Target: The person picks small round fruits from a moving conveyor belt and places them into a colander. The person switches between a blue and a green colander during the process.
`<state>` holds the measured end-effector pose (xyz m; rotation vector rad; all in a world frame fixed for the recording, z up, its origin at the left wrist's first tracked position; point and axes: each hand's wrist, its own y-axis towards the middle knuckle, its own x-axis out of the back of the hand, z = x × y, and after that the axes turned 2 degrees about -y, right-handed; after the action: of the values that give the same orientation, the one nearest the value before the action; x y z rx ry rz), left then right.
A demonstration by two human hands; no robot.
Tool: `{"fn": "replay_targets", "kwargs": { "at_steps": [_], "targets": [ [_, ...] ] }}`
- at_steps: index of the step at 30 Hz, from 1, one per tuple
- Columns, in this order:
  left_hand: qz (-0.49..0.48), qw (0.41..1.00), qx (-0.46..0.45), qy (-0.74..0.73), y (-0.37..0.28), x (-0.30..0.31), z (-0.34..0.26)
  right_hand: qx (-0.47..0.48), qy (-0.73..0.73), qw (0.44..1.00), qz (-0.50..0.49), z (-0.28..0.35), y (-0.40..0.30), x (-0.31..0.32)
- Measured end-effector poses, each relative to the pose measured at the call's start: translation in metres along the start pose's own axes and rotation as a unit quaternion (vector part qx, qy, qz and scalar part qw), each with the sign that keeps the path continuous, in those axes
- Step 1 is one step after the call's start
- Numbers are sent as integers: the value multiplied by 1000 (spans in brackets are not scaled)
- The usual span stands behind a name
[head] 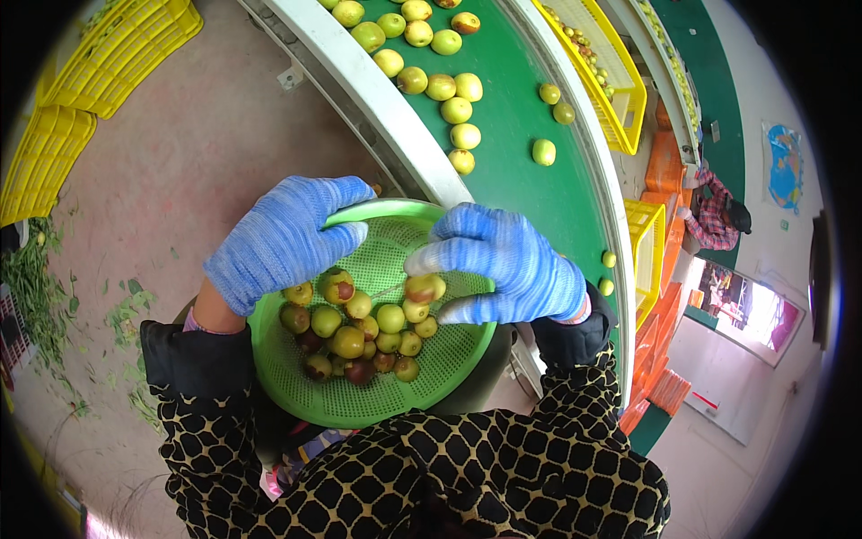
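Note:
A green plastic colander [441, 377] sits before my body, with several jujube fruits [349, 342] gathered in it, some yellow-green and some brown. My left hand [286, 239], in a blue knitted glove, grips the colander's far rim, thumb on the inside. My right hand [502, 263], gloved alike, reaches over the right side of the colander with fingers and thumb apart. Close by its fingertips is a brown-patched jujube [421, 288]; whether the hand holds it cannot be seen.
Beyond the colander runs a green conveyor belt [505, 182] with a white metal edge [377, 87], carrying loose jujubes [456, 110]. Yellow crates [121, 57] stand at left, near leaf litter [40, 303] on the floor. Past the belt are a yellow crate [643, 249], orange crates [663, 323] and a person [717, 215].

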<state>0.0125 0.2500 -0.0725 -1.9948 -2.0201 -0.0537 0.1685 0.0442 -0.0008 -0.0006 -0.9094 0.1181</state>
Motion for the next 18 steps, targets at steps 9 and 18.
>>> {"fn": "replay_targets", "kwargs": {
  "at_steps": [9,18],
  "targets": [
    [-22,1000,-5,-2,-1,-1,0,-311,94,890,-321,-110,-10,25],
    [-13,1000,-4,-15,-2,2,-5,-382,69,911,-138,-132,-34,34]
  ]
}}
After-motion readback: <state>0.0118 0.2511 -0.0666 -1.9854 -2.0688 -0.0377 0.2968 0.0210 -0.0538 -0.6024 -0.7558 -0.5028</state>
